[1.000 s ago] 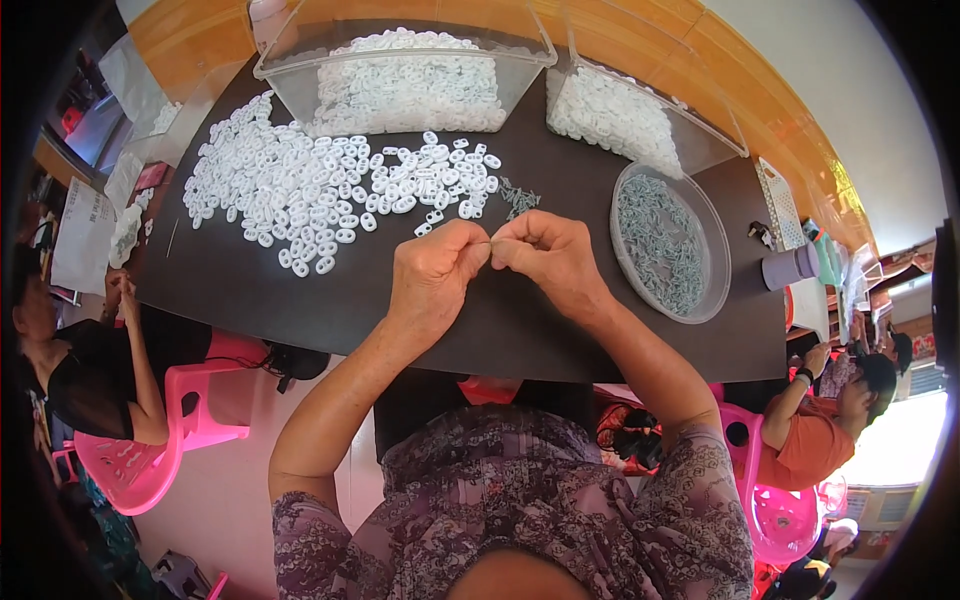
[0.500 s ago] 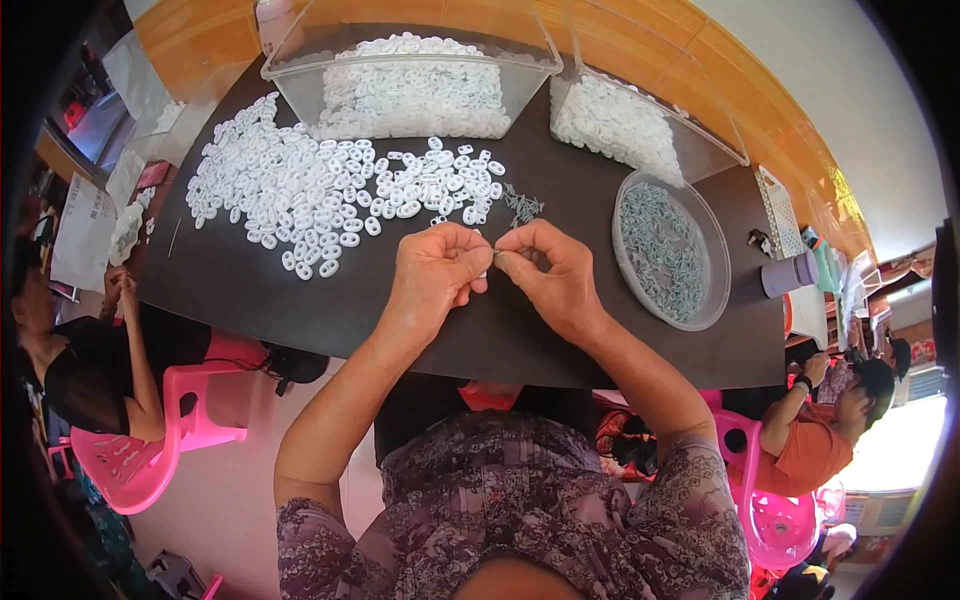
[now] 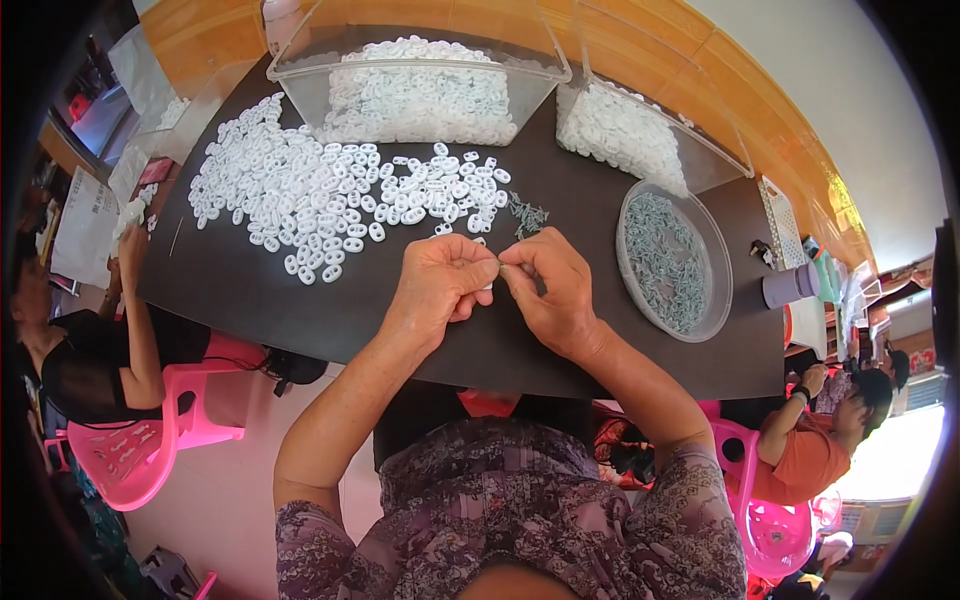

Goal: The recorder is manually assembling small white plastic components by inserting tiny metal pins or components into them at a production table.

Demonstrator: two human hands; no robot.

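Note:
My left hand [image 3: 437,283] is closed in a pinch around a small white oval plastic piece [image 3: 487,287], mostly covered by the fingers. Against its thumb tip, my right hand [image 3: 553,292] pinches something thin and tiny, likely a small screw, though the fingertips hide most of it. Just beyond the hands, a small heap of grey screws [image 3: 528,214] lies on the dark table [image 3: 400,325]. Left of that heap spreads a large pile of white oval pieces [image 3: 300,185], each with two holes.
A round clear tub [image 3: 722,300] of grey screws stands at the right. Two clear bins [image 3: 420,73] [image 3: 720,172] of white pieces line the back. A lilac cup [image 3: 790,287] is at the right edge. People sit on pink chairs [image 3: 175,430] at both sides.
The view has shifted slightly. My fingertips stay together, with the right hand's fingers a little more upright. At the left, the other person's hand has risen toward the white pieces.

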